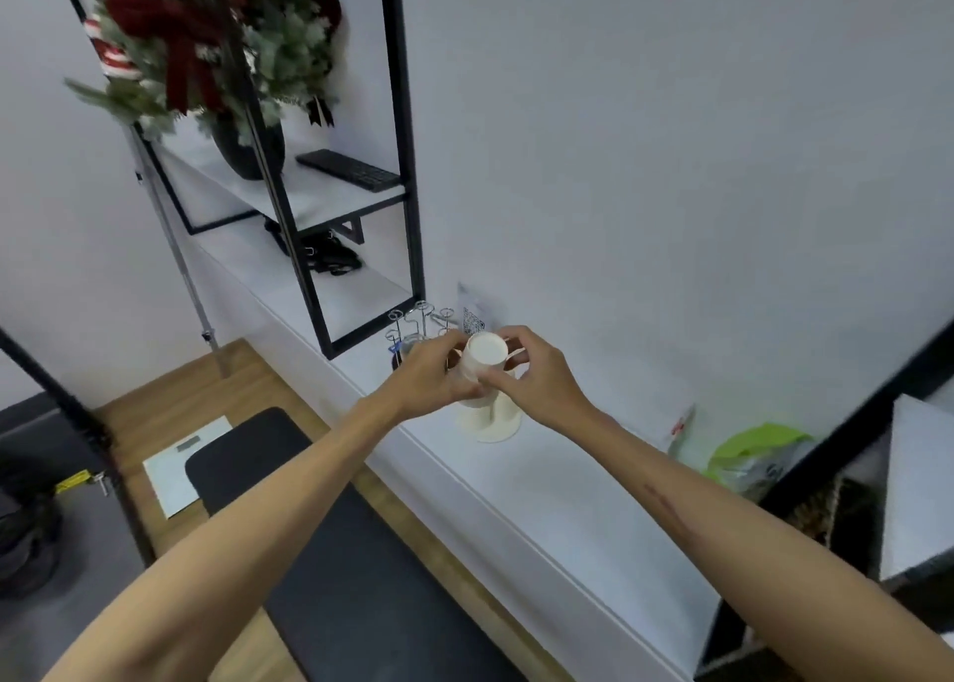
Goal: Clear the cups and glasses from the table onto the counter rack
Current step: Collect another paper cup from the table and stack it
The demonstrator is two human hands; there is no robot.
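One white cup (484, 356) is seen, held between two bare hands over the white counter (568, 485), with its flat base turned toward the camera. Below it, one cream-white stand with a round foot (488, 427) rests on the counter, and at eleven o'clock from the cup one wire rack (420, 322) with several looped prongs stands near the wall; the exact prong count cannot be told. The left hand (431, 379) is closed around the cup's left side, thumb and fingers pressed against it. The right hand (531, 372) is pinched on the cup's right side with thumb and fingertips, the remaining fingers being loosely curled. Both forearms are stretched forward from six o'clock, converging at the cup. The counter's front edge runs diagonally from ten o'clock to five o'clock, and open surface is left to the right of the stand. At four o'clock one green bag (753, 454) lies near the wall. One black-framed shelf (408, 165) is set at twelve o'clock, holding one keyboard (348, 169) and one dark vase (248, 150).
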